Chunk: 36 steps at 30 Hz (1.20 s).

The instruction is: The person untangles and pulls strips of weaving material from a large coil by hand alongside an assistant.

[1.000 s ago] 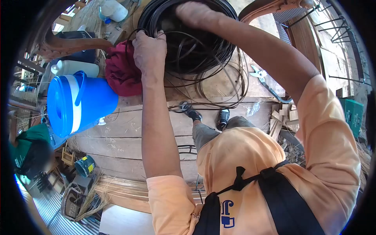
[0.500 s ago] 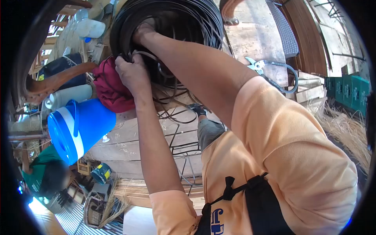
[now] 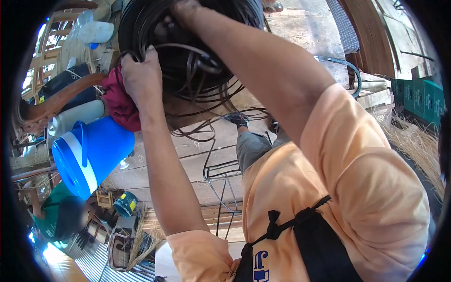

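Note:
A large coil of dark strands (image 3: pixel 197 80) fills the top of the view, with loose loops hanging over its near side. At its left rim my left hand (image 3: pixel 142 75) is closed, thumb and fingers pinching some of the strands. My right hand (image 3: pixel 185 10) reaches into the upper part of the coil; its fingers are hidden among the strands. A dark red cloth (image 3: pixel 121 101) lies just left of my left hand and touches it.
A blue bucket (image 3: pixel 94 155) and a whitish jug (image 3: pixel 77 117) stand at the left, near a carved wooden piece (image 3: pixel 56 96). A person in green (image 3: pixel 58 214) is at the lower left. A metal frame (image 3: pixel 223 169) stands on the plank floor.
The coil and my left hand appear further left and higher. My right hand, first over the coil, then deep at its left inside, is now at its upper part. The view has turned.

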{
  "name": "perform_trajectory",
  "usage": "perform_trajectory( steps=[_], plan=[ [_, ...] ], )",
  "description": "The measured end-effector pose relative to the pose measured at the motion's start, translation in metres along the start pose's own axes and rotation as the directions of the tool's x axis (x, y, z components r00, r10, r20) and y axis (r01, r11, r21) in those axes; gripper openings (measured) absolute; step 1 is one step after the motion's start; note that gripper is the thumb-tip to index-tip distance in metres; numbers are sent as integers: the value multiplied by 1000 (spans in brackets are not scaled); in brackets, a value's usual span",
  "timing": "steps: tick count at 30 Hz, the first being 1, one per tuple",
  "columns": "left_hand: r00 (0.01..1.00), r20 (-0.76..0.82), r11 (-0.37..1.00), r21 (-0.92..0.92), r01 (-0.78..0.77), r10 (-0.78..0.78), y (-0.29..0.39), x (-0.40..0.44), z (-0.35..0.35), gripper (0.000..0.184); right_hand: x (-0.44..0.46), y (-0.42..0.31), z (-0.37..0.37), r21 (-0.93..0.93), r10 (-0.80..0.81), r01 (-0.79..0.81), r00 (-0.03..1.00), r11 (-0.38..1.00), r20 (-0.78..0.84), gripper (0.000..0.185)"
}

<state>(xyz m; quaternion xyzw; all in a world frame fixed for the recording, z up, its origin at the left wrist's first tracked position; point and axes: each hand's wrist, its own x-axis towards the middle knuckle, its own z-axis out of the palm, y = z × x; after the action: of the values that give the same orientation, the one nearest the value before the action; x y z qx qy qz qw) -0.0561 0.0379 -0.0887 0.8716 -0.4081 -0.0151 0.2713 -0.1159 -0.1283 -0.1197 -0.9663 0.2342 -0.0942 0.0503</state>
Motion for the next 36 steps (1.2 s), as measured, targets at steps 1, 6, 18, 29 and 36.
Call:
perform_trajectory(
  steps=[1,6,18,29,36],
  plan=[
    [1000,-25,997,78,-10,12,4,5,-4,45,0,5,-4,-11,-12,11,999,1000,-52,30],
    [997,-27,997,18,-73,74,17,12,-19,39,-15,16,-24,9,-94,95,993,995,-70,25],
    [994,-108,995,-98,-31,20,9,2,1,31,-80,-40,-53,171,-79,10,914,985,398,19],
    [992,-112,964,-264,35,-66,8,-10,0,27,-142,-62,-60,75,-246,274,932,959,-267,24],
    [952,-295,823,-558,-101,-83,-5,-36,-13,37,-102,8,-96,762,383,-261,923,592,18,24]
  ],
)
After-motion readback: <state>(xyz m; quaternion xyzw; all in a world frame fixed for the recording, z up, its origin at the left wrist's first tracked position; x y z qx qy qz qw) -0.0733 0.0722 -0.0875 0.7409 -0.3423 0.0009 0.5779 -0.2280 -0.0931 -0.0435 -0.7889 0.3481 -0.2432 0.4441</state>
